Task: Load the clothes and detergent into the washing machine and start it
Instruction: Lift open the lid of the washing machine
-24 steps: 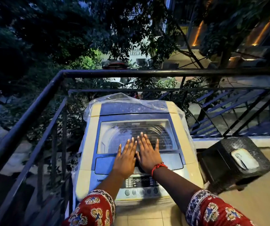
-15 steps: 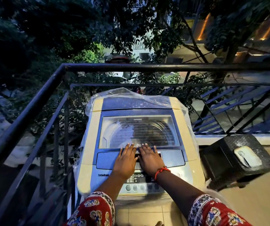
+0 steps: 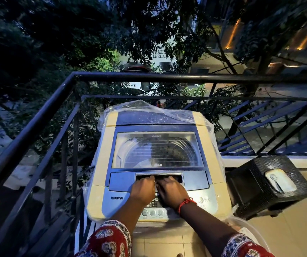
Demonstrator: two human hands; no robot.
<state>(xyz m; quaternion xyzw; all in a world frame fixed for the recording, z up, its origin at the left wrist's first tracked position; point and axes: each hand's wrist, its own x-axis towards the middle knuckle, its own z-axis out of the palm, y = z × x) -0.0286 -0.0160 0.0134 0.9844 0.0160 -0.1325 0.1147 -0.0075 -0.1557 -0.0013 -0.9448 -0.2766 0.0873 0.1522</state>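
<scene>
A yellow and blue top-loading washing machine stands on the balcony, its back half under a clear plastic cover. Its glass lid is down, and the drum shows dimly through it. My left hand and my right hand lie side by side at the lid's front handle recess, fingers curled into the slot. The control panel with its round buttons sits just under my wrists. No clothes or detergent show outside the machine.
A black metal railing runs along the left and behind the machine. To the right stands a dark woven basket with a small pale item on top. Tiled floor spreads on the right; trees and buildings lie beyond.
Both hands slid back from the glass lid toward me and their fingers curled into the handle recess at the lid's front edge. The camera moved closer.
</scene>
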